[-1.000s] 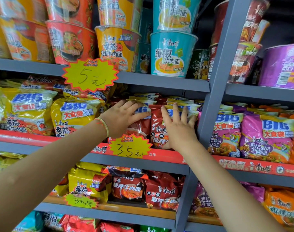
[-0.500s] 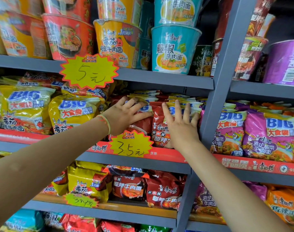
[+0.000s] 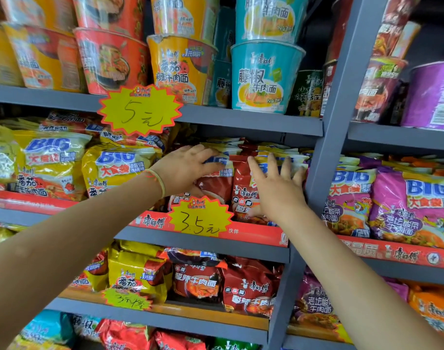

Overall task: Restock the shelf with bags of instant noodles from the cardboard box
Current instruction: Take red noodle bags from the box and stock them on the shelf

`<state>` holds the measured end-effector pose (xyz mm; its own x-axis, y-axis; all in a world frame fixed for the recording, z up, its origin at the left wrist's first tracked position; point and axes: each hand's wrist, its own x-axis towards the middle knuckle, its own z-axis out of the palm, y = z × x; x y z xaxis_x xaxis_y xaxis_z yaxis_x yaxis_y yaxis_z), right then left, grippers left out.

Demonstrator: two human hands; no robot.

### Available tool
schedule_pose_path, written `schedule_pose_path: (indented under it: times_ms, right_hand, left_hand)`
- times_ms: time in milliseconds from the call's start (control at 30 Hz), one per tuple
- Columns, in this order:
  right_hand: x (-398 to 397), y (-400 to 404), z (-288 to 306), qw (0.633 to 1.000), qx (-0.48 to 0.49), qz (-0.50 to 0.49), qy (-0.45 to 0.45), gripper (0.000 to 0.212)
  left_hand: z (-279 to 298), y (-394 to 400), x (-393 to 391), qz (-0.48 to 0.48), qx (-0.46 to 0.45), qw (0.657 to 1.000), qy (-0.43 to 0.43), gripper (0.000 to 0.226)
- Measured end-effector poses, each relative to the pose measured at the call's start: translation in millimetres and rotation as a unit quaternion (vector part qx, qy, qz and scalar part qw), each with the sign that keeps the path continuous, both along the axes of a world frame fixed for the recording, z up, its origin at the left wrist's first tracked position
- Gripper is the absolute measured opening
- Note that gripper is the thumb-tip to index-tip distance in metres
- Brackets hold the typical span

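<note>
Both hands are up at the middle shelf (image 3: 216,239), pressed against the row of red noodle bags (image 3: 242,190) that stands just above the yellow starburst price tag (image 3: 200,218) marked 3.5. The left hand (image 3: 188,170) lies up and to the left of that tag, palm flat on the front of a red bag, fingers spread and resting over its top edge; its grip is wide and closes on nothing. A thin band circles that wrist. The right hand (image 3: 276,190) sits up and to the right of the tag, fingers fanned out flat against the neighbouring red bag, close beside the grey upright post (image 3: 329,157) (again a wide grip, pushing rather than clasping). The red bags stand upright and packed together behind the red shelf strip. Left of the tag stand yellow bags (image 3: 115,170), and beyond the post, purple ones (image 3: 405,205). The cardboard box is out of view.
</note>
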<state>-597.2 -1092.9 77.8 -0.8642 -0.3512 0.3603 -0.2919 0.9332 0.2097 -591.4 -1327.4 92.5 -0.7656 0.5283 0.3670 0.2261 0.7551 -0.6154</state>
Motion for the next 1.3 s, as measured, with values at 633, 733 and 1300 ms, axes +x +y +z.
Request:
schedule_pose_path:
  times_ms: [633, 733, 1300]
  right_hand:
    - [7, -6, -27, 0.917, -0.158, 0.292, 0.222, 0.055]
    - [18, -4, -39, 0.864, -0.198, 0.397, 0.239, 0.041]
    - [329, -120, -231, 0.576, 0.020, 0.722, -0.383, 0.013]
  left_hand:
    - [-43, 39, 50, 0.053, 0.303, 0.942, 0.138, 0.036]
    - [-53, 55, 71, 0.082, 0.337, 0.925, 0.156, 0.038]
    - [-280, 136, 564, 0.720, 0.560, 0.404, 0.067, 0.023]
